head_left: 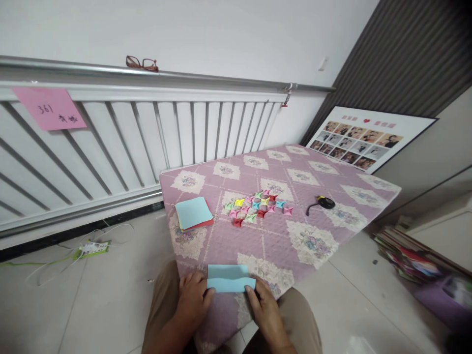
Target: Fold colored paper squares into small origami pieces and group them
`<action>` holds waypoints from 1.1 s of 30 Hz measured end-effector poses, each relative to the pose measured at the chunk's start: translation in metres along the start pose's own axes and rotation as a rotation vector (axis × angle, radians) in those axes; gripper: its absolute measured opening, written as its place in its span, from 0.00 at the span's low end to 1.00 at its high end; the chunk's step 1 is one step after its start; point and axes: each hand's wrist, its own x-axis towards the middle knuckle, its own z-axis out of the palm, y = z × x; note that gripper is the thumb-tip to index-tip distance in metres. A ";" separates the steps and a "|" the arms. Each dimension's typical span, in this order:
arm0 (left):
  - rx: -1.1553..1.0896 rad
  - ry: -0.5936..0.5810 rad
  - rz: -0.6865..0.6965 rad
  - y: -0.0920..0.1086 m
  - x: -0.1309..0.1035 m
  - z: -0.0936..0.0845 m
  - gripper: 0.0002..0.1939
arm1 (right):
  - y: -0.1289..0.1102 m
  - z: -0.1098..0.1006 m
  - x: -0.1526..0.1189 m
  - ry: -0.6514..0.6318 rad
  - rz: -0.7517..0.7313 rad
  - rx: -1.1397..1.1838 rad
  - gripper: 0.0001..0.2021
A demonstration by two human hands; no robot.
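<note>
A light-blue sheet of paper [230, 284] lies at the near edge of the table, its front part folded over toward the back. My left hand [195, 300] grips the sheet's left end, thumb on the folded flap. At the right end, my right hand [264, 302] pinches the same flap between thumb and fingers. Several small folded paper pieces [254, 209] in red, pink, green, yellow and blue stand grouped on the tablecloth beyond my hands. To the left of them sits a stack of square coloured paper [194, 213], light blue on top.
The table wears a purple patterned cloth [236, 246]. A black object with a strap [326, 203] lies at its right. Behind is a white radiator [221, 128], with glasses [142, 64] on the pipe. A photo board [354, 140] leans at the far right; a power strip [94, 248] lies on the floor.
</note>
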 end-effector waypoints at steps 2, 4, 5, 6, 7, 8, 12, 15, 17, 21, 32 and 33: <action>-0.004 0.003 -0.053 0.004 0.003 -0.002 0.10 | 0.003 0.005 0.000 0.054 0.041 -0.014 0.13; -0.001 -0.010 -0.103 0.008 0.007 -0.005 0.11 | 0.008 0.011 -0.001 0.105 0.083 -0.035 0.14; 0.005 -0.023 -0.127 0.009 0.009 -0.006 0.12 | 0.010 0.014 -0.001 0.125 0.108 -0.044 0.15; 0.014 -0.039 -0.146 0.011 0.011 -0.008 0.12 | 0.012 0.017 -0.002 0.141 0.132 -0.047 0.16; 0.026 -0.055 -0.160 0.012 0.012 -0.010 0.13 | 0.013 0.019 -0.002 0.151 0.153 -0.047 0.17; 0.041 -0.067 -0.167 0.013 0.014 -0.012 0.13 | 0.014 0.021 -0.002 0.159 0.170 -0.047 0.19; 0.113 -0.104 -0.156 0.017 0.021 -0.018 0.14 | 0.013 0.022 0.000 0.180 0.179 -0.090 0.23; 0.150 -0.139 -0.151 0.018 0.023 -0.021 0.14 | 0.011 0.019 0.003 0.187 0.151 -0.138 0.23; 0.165 -0.150 -0.144 0.018 0.025 -0.022 0.13 | 0.010 0.018 0.006 0.180 0.136 -0.160 0.22; 0.190 -0.150 -0.127 0.018 0.027 -0.023 0.14 | 0.010 0.019 0.008 0.158 0.127 -0.204 0.22; 0.235 -0.190 -0.102 0.018 0.031 -0.023 0.14 | 0.009 0.019 0.009 0.171 0.094 -0.275 0.19; 0.237 -0.192 -0.103 0.018 0.031 -0.023 0.14 | 0.009 0.019 0.009 0.173 0.092 -0.280 0.19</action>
